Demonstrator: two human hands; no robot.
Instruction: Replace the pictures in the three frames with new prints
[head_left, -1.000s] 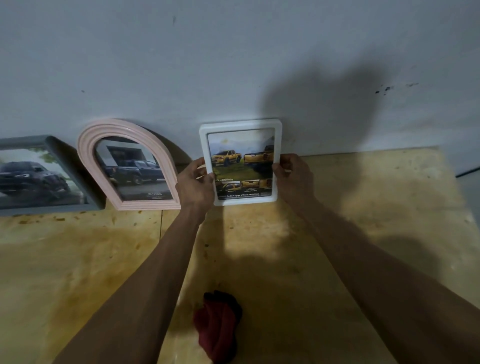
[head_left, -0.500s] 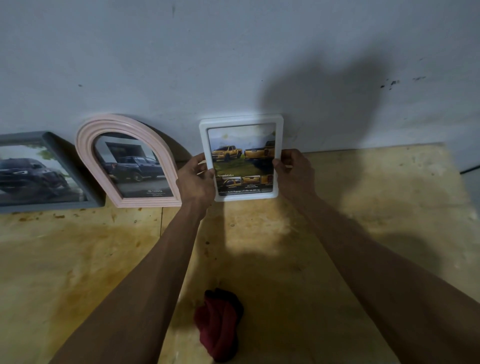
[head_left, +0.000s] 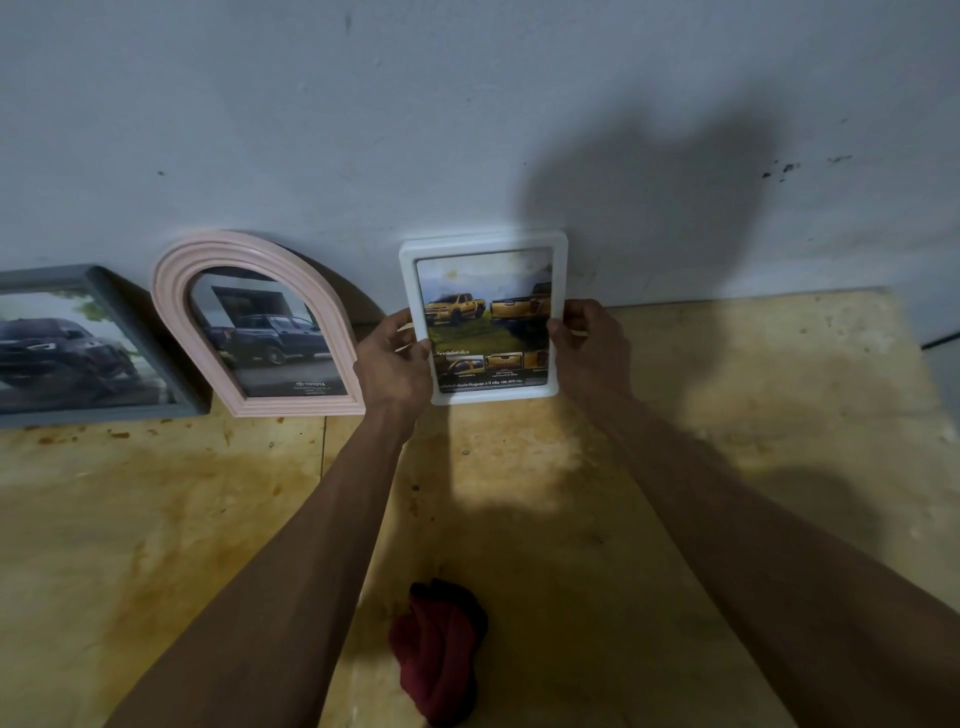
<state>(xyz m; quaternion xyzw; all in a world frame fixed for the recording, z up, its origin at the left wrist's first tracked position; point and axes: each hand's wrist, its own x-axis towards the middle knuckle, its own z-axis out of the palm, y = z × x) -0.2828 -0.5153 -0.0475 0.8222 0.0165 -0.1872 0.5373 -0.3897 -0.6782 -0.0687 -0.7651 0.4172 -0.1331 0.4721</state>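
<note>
1. Head view: the left hand (head_left: 393, 358) and the right hand (head_left: 592, 347) each grip a side edge of the white rectangular frame (head_left: 483, 318), thumbs on the front rim and the other fingers hidden behind it. The frame stands upright between them with its top against the wall (head_left: 467, 130) and its bottom edge on or just above the plywood tabletop (head_left: 519, 483); which of the two cannot be told.
2. Judged from this, the step in hand is setting the last frame in place: its print of yellow pickups looks seated, and the pink arched frame (head_left: 254, 322) and the grey frame (head_left: 98, 343), both to the left of the left hand, already lean on the wall with car prints showing.
3. The next move calls for settling the lower edge firmly, checking the lean, then letting go with both hands together so the frame does not slide.
4. Room: the arched frame's lower corner sits just beside the left hand, so little leftward play. To the right of the right hand the tabletop is bare up to its edge. A dark red cloth (head_left: 436, 649) lies well back toward the person, between the forearms.
</note>
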